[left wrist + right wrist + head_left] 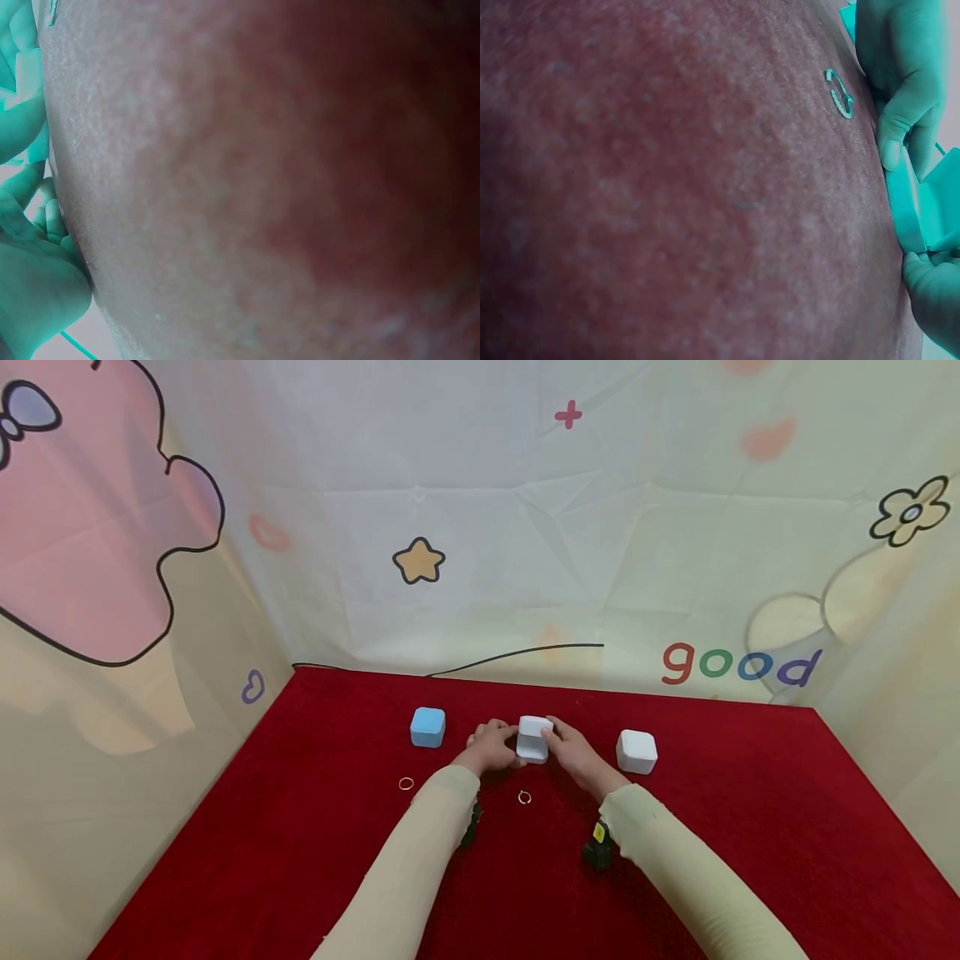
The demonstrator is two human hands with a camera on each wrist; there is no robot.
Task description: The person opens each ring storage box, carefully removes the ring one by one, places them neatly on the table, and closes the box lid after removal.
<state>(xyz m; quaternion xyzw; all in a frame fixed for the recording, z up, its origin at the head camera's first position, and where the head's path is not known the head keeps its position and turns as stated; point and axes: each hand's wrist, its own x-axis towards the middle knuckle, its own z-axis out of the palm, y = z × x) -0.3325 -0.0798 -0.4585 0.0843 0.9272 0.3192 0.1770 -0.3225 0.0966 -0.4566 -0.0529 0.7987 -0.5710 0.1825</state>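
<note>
A small white ring box [533, 753] stands with its lid raised, its hollow side facing me, in the middle of the head view. My left hand [493, 748] grips the box's left side, thumb low at the base. On the other side my right hand [573, 755] holds the raised lid, thumb on its front edge. In the right wrist view the left thumb [891, 150] presses a corner of the base. An open-ended ring [846, 101] lies on the red cloth in front of the box. Further left rests a thin gold ring [406, 789].
A closed light-blue box [427, 727] sits left of my hands, and a closed white box [637, 752] sits to the right. Red cloth [300, 827] covers the table. A printed curtain [480, 510] hangs along the back and sides.
</note>
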